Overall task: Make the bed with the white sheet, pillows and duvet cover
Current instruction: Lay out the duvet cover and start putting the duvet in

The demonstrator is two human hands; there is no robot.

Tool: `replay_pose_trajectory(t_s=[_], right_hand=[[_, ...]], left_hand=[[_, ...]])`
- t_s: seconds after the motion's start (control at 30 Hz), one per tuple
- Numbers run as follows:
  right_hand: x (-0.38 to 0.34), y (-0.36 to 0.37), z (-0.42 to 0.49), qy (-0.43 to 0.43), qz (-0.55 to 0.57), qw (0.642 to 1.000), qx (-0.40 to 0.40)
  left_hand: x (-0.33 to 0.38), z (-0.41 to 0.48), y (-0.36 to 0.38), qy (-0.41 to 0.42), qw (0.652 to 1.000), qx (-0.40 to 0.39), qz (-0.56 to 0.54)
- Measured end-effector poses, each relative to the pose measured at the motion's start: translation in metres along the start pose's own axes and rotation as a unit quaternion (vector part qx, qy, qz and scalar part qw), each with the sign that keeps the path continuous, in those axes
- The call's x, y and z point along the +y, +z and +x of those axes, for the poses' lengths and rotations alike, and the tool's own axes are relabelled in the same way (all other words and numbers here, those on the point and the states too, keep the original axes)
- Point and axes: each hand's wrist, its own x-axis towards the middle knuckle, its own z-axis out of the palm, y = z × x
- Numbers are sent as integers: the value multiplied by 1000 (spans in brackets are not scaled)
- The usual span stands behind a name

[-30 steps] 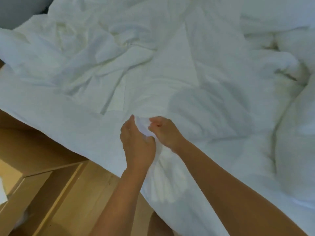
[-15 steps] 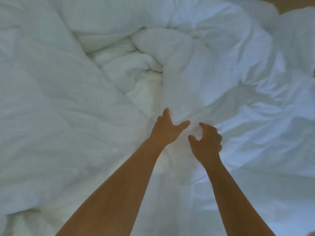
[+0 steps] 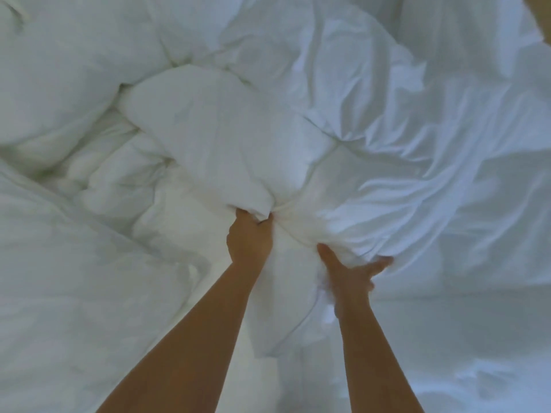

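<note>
Both hands reach forward into a heap of white bedding that covers the whole bed. The left hand (image 3: pixel 250 239) is closed round a bunch of the puffy white duvet (image 3: pixel 226 135); its fingers are curled into the cloth and the folds run out from this grip. The right hand (image 3: pixel 350 271) is just beside it, and between the two hands a gathered part of the cloth hangs down. The right hand's thumb goes up into the thinner, wrinkled duvet cover (image 3: pixel 417 162), and its fingers (image 3: pixel 383 262) spread sideways under the edge of this cloth; the hand is blurred, so I cannot tell if it grips the cloth or only lifts it. The duvet lies in thick rolls across the left and middle of the bed, and the cover lies over the right part. No edge of the bed is visible, only a small brown patch (image 3: pixel 541 16) at the top right corner of the view.
</note>
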Motion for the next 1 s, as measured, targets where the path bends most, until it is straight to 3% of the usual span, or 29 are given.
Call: replay_pose_trajectory(t_s=[0.07,0.17,0.3,0.37,0.47,0.53,0.6,0.67,0.77,0.83,0.9,0.93,1.0], right_hand=[[-21,18,0,-64,94,993,-21],[-80,48,-17,-182,76,980,-28],[-177,96,-70,-326,56,939,-97],[-235,132,-104,-414,31,899,-141],[-321,201,-153,-513,-52,830,-211],[-359,254,-177,-527,-91,778,-331],[-370,309,-187,-529,-185,710,-427],[-357,362,-180,-538,-224,674,-454],[-296,418,-124,-608,-278,649,-364],[-254,432,-50,-627,-385,632,-241],[-221,436,30,-594,-460,638,-167],[-208,440,61,-589,-469,639,-157],[-193,458,97,-628,-433,630,-146]], left_hand=[[13,4,-5,2,998,16,-56],[47,15,-30,100,985,68,-123],[116,63,-108,214,942,158,-206],[150,101,-163,204,934,180,-233],[180,163,-244,143,951,198,-189],[176,200,-279,133,950,213,-188],[149,232,-286,165,956,216,-112],[102,261,-271,161,966,203,6],[28,303,-226,68,973,132,174],[-14,328,-188,26,975,63,211],[-52,353,-148,2,975,10,223],[-70,364,-128,-3,968,4,249],[-98,390,-99,12,954,64,293]])
